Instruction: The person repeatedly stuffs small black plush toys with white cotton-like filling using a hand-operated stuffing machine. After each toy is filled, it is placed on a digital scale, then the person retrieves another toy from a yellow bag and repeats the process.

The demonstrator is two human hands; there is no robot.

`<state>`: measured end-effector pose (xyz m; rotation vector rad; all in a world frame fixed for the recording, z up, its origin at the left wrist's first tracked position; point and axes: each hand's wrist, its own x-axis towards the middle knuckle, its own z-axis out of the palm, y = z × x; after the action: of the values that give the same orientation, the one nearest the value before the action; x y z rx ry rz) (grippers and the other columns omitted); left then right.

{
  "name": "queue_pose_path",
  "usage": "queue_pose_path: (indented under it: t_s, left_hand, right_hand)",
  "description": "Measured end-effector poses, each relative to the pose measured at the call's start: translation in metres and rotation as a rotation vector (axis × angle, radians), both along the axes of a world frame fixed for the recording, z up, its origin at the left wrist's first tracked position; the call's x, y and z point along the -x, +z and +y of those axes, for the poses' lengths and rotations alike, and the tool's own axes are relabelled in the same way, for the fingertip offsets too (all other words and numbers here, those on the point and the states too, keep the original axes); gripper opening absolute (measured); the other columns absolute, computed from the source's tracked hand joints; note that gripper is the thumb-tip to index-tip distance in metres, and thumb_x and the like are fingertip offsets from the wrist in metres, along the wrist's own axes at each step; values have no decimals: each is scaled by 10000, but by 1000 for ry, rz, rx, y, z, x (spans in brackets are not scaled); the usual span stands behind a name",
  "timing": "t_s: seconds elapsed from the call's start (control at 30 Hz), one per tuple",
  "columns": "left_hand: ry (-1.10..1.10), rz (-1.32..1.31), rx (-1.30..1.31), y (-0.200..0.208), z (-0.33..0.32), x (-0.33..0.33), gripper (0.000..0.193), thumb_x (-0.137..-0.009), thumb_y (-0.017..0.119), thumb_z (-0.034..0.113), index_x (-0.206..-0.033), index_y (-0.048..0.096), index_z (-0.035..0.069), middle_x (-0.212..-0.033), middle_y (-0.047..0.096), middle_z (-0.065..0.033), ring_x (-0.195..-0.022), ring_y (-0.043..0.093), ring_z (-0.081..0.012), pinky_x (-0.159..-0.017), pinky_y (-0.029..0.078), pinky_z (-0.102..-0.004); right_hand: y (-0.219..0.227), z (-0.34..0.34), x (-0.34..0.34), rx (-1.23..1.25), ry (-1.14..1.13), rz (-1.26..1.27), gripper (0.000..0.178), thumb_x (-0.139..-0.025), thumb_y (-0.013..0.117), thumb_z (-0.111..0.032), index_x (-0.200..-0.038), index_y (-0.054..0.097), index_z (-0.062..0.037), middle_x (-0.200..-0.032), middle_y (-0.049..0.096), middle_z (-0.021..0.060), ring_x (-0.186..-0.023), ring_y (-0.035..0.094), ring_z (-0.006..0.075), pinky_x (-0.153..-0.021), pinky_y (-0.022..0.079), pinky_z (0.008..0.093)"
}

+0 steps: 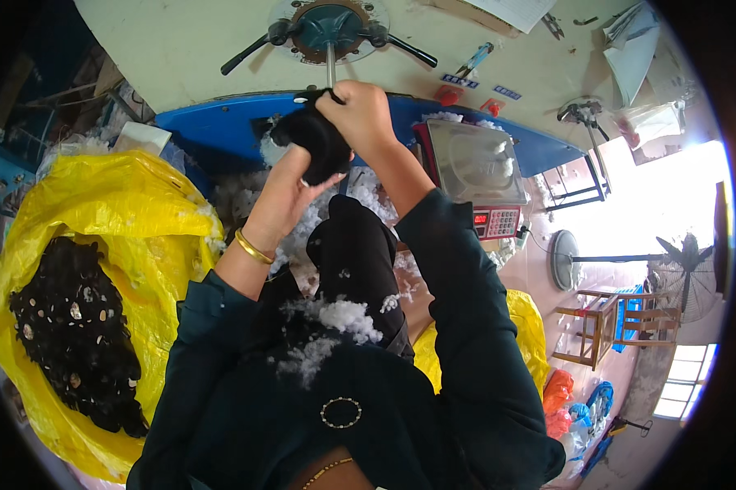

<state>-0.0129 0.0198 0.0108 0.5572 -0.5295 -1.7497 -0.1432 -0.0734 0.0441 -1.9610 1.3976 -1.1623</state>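
Observation:
Both my hands hold a black plush piece (323, 145) at the end of a thin metal tube (330, 67), which comes out of a machine's round, dark flange (325, 31). My right hand (361, 114) is closed on its upper right, close to the tube. My left hand (290, 188), below a gold bangle (252, 247), grips the lower left side, fingers partly hidden behind the plush. A small pale spot shows on its upper edge. White stuffing fluff (350, 318) lies on my clothes, with more beneath my hands.
At left stands an open yellow sack (131, 196) full of black plush pieces (78, 327). Right of my hands is a red digital scale (476, 163) with a metal pan. Two black handles flank the tube, and red buttons (450, 95) sit on the machine panel. Fans and wooden stools (588, 327) stand further right.

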Motion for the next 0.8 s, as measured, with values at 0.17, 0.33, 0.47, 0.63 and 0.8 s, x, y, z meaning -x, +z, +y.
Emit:
queue_pose_path:
  t_s: [0.17, 0.33, 0.47, 0.63, 0.8]
  left_hand:
    - [-50, 145, -157, -14, -10, -10, 327, -912, 626, 304, -1163, 621, 95, -1093, 663, -44, -1054, 613, -176, -929, 472, -321]
    - [229, -504, 272, -23, -17, 8, 257, -767, 690, -55, -764, 480, 92, -760, 423, 29, -739, 422, -57, -779, 422, -205]
    - [411, -862, 621, -27, -53, 12, 251, -692, 668, -108, -775, 467, 17, -848, 463, -20, -825, 440, -142, -749, 401, -236]
    - [484, -1085, 751, -36, -58, -1, 206, -665, 616, -117, -752, 478, 10, -896, 498, -102, -859, 485, -258, -725, 413, -280]
    - [439, -1221, 717, -25, -68, -6, 188, -699, 621, -111, -769, 488, 1, -994, 574, -123, -995, 539, -277, -857, 434, -285]
  right_hand:
    - [-34, -4, 17, 51, 176, -243, 313, -777, 666, -136, -611, 452, 21, -530, 341, 118, -505, 284, 137, -455, 312, 319]
    - [-45, -8, 16, 72, 262, -331, 247, -779, 627, -121, -650, 476, 26, -559, 382, 97, -526, 349, 126, -476, 329, 318]
    - [-45, -29, 13, 253, 159, -222, 194, -728, 620, -101, -654, 505, 35, -583, 457, 188, -489, 395, 260, -478, 351, 350]
    - [-39, -22, 11, 267, 162, -192, 153, -684, 638, -61, -647, 517, 26, -587, 456, 187, -514, 431, 345, -483, 367, 370]
    - [-29, -40, 2, 385, 59, -168, 216, -710, 605, -126, -647, 467, 27, -567, 402, 177, -479, 387, 241, -470, 352, 357]
